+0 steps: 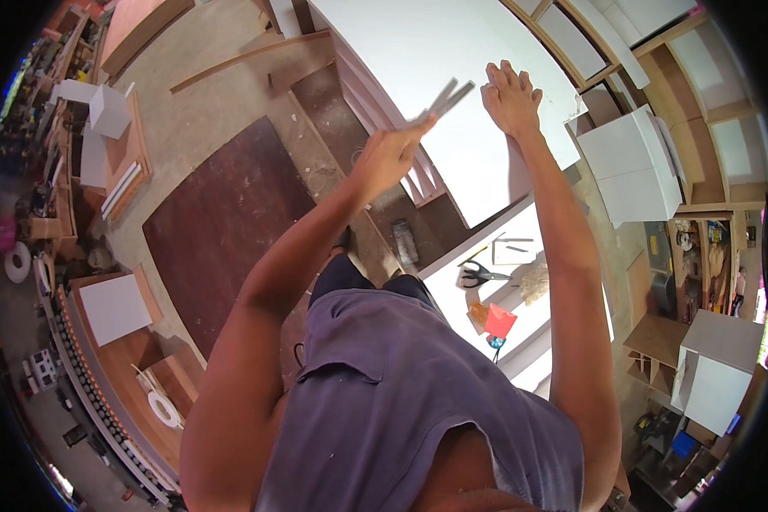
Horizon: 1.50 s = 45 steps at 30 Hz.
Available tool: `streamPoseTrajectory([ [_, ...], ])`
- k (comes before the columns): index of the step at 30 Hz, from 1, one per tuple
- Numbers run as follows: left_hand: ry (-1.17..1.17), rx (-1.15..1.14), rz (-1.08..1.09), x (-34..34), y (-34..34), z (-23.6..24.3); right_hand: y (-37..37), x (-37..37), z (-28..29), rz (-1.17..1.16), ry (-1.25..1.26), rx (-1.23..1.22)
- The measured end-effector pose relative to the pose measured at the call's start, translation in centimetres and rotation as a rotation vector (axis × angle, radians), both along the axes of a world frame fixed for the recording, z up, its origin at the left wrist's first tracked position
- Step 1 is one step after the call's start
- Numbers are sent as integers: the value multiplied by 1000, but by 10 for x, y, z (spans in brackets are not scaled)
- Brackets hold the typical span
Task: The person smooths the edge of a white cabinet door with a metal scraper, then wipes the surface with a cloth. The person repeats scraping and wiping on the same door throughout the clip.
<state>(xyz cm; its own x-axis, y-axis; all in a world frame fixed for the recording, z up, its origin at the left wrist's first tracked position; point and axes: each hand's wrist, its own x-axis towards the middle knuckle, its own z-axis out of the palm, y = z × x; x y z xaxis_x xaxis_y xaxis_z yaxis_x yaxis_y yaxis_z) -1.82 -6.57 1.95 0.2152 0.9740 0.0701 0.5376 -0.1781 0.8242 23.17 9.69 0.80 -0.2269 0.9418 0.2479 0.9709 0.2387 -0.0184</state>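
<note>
My left hand [387,160] is closed around a narrow grey flat tool [454,97] with straight, strip-like ends. Motion smears it, and I cannot make out its exact kind. It is held over the left edge of a large white panel [418,51], the top of a cabinet-like piece with slatted shelves along its left side. Further right, my right hand [512,98] rests on the same panel with its fingers apart and slightly bent, and no object shows in it.
Black-handled scissors [480,274], a red piece [499,322] and small items lie on a nearer white surface. A dark brown board [230,222] covers floor at left. White boxes [630,166] and wooden frames stand right. A long wooden strip [247,61] lies at far left.
</note>
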Motion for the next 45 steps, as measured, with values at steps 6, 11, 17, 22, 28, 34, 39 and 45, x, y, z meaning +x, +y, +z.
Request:
streamPoseTrajectory([
  [6,-142,233,-83,-25,-36,-50,-5,5,-3,-68,-28,-62],
  [11,86,-122,66,-23,37,12,0,-3,6,-52,-45,-125],
  [17,-15,171,-140,-54,-24,-50,-1,6,-3,-98,-71,-91],
  [22,60,-14,81,-48,66,0,4,1,-1,-31,-60,-80],
  [28,-66,-69,-175,-75,-32,-36,1,12,-9,-59,-59,-67],
  [34,115,-57,56,-53,66,-4,5,2,-2,-19,-31,-58],
  [39,-46,-34,-239,-27,-59,-21,2,14,-9,-44,3,-46],
  [45,376,-6,-95,-7,-17,-20,2,7,-5,20,44,40],
])
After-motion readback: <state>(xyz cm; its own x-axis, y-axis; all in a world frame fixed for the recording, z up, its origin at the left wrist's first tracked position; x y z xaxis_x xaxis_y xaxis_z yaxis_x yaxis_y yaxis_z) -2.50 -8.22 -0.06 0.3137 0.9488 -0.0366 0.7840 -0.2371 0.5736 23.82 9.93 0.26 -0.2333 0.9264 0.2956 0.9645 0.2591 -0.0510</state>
